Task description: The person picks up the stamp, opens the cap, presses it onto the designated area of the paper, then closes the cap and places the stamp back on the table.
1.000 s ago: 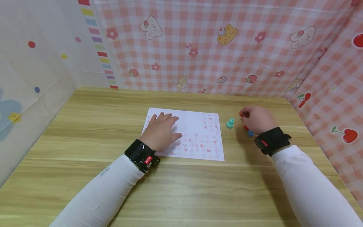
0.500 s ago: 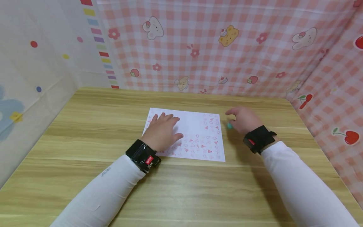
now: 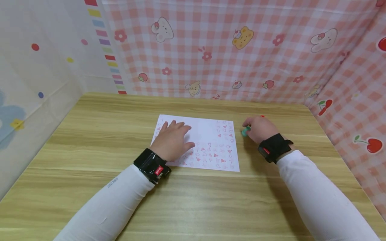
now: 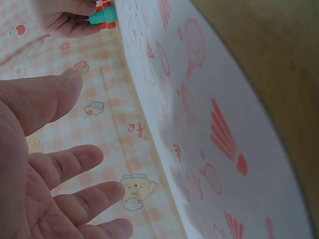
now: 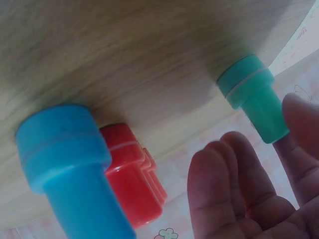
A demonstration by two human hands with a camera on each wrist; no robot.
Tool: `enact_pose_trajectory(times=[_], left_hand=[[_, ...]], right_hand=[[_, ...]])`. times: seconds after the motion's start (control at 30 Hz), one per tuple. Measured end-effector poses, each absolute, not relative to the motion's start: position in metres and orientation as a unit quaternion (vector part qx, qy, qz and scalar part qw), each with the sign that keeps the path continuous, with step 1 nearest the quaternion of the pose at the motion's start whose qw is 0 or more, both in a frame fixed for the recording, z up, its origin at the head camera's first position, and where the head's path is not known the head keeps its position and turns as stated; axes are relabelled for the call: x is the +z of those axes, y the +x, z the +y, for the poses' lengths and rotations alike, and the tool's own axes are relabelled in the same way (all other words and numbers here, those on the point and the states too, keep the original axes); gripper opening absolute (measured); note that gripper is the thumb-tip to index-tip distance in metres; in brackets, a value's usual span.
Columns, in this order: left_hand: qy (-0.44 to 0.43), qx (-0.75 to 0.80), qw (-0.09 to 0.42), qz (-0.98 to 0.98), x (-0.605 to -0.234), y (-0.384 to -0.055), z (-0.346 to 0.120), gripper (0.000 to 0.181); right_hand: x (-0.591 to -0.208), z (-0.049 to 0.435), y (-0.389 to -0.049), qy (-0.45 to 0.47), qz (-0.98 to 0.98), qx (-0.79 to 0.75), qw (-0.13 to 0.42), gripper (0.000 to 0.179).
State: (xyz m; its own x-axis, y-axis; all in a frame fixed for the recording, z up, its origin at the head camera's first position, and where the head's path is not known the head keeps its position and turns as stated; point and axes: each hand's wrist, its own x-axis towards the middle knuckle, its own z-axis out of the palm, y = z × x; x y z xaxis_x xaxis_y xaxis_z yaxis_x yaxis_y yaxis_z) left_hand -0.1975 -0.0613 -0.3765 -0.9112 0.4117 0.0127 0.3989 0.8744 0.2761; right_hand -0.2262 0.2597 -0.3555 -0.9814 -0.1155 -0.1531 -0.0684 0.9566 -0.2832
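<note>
My right hand (image 3: 263,129) is beside the paper's right edge, thumb and index finger pinching the narrow handle of a teal toy stamp (image 5: 251,92). The stamp's wide base is down at the table in the right wrist view. My left hand (image 3: 172,140) lies over the left part of a white sheet of paper (image 3: 203,129), fingers spread and thumb out, holding nothing. Red and pink printed shapes cover the paper's right side and lower part; its upper middle is white. The left wrist view shows the teal stamp (image 4: 103,16) between the right fingers.
A blue stamp (image 5: 65,144) and several red stamps (image 5: 132,184) stand close together near the right hand, mostly hidden behind it in the head view. The wooden table (image 3: 193,204) meets patterned cloth walls (image 3: 193,40) at the back and sides.
My right hand has moved left from the red and blue stamps to the teal stamp, and its fingers have closed on the handle. The left hand stays in place.
</note>
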Motion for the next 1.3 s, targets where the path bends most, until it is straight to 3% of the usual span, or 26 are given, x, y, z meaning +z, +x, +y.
enact_pose_trajectory(times=[0.77, 1.3], left_hand=[[0.215, 0.135, 0.020, 0.967, -0.378, -0.197, -0.061, 0.059], [0.221, 0.134, 0.022, 0.966, -0.379, -0.196, -0.060, 0.058]], right_hand=[[-0.355, 0.254, -0.223, -0.038, 0.987, -0.149, 0.048, 0.027], [-0.363, 0.235, -0.215, -0.037, 0.969, -0.243, 0.014, 0.024]])
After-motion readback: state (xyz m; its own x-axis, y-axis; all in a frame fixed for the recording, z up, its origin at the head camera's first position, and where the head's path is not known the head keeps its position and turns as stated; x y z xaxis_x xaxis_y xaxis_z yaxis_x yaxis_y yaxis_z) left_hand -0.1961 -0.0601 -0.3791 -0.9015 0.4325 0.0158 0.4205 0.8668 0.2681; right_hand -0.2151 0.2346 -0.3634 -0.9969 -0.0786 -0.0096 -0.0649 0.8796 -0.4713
